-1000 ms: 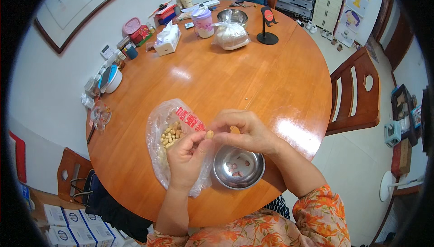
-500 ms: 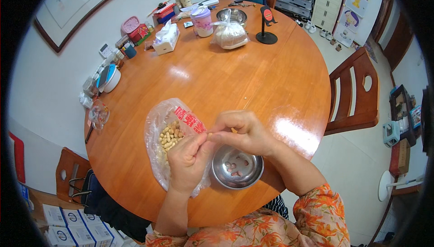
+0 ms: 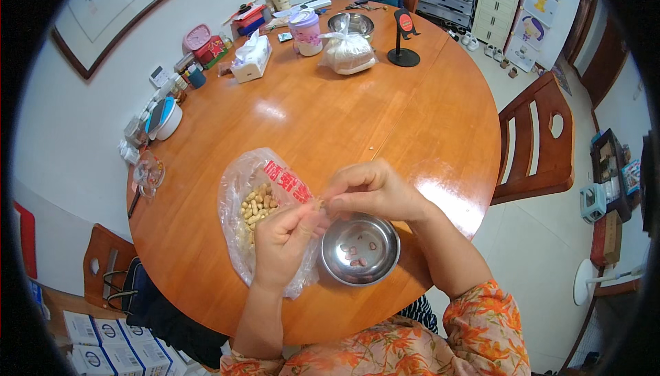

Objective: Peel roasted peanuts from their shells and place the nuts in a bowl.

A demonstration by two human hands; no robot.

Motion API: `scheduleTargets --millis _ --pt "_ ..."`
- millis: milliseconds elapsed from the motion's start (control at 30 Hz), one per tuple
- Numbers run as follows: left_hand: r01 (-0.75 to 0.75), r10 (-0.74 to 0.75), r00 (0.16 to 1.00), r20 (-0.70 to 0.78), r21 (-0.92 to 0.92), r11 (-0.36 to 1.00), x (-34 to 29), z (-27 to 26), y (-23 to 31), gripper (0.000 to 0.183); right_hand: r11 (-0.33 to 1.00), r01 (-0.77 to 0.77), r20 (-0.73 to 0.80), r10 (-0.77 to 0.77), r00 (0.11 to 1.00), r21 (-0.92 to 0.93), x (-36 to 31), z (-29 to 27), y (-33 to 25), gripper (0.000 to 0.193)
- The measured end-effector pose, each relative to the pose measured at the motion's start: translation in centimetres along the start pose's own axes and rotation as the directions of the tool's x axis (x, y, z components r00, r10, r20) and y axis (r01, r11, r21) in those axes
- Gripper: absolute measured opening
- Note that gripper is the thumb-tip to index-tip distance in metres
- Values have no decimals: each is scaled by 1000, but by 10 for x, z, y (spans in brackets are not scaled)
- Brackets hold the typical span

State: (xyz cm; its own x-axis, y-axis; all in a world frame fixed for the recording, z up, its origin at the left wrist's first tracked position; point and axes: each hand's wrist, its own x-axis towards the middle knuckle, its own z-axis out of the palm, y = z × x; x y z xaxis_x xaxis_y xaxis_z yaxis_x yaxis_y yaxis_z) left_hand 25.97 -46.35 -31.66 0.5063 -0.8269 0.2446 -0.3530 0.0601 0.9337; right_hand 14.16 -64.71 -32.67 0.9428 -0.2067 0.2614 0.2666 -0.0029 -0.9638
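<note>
My left hand [image 3: 282, 245] and my right hand [image 3: 375, 190] meet fingertip to fingertip over the near part of the round table. Both pinch a small pale peanut [image 3: 320, 204], which the fingers mostly cover; whether its shell is cracked is hard to tell. Beneath and left of my left hand lies a clear plastic bag [image 3: 237, 176] with red print, spread open around a heap of unshelled peanuts [image 3: 257, 205]. Just below my right hand stands a shiny steel bowl [image 3: 380, 266]. A few reddish peanut kernels [image 3: 354, 255] rest on its bottom.
A small pale crumb [image 3: 371, 147] lies beyond my hands on the wooden table [image 3: 309, 118]. Along the far side stand a tissue box [image 3: 251, 63], a lidded cup [image 3: 306, 35], a tied plastic bag [image 3: 348, 56] and a black phone stand [image 3: 403, 56]. A chair [image 3: 540, 142] stands at the right.
My fingertips have shifted around the peanut, and my right hand's knuckles have come slightly lower and nearer. The bag and bowl stay in place on the table.
</note>
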Motion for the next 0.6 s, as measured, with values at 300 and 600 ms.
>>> scheduleTargets --millis 300,600 --pt "23 -16 974 224 -29 999 -2 -2 -7 20 991 117 234 -98 967 -70 -5 -24 -8 14" --pt "77 -52 972 229 -98 992 -1 -5 -8 21 993 40 222 -14 975 -111 -3 -21 -7 14"
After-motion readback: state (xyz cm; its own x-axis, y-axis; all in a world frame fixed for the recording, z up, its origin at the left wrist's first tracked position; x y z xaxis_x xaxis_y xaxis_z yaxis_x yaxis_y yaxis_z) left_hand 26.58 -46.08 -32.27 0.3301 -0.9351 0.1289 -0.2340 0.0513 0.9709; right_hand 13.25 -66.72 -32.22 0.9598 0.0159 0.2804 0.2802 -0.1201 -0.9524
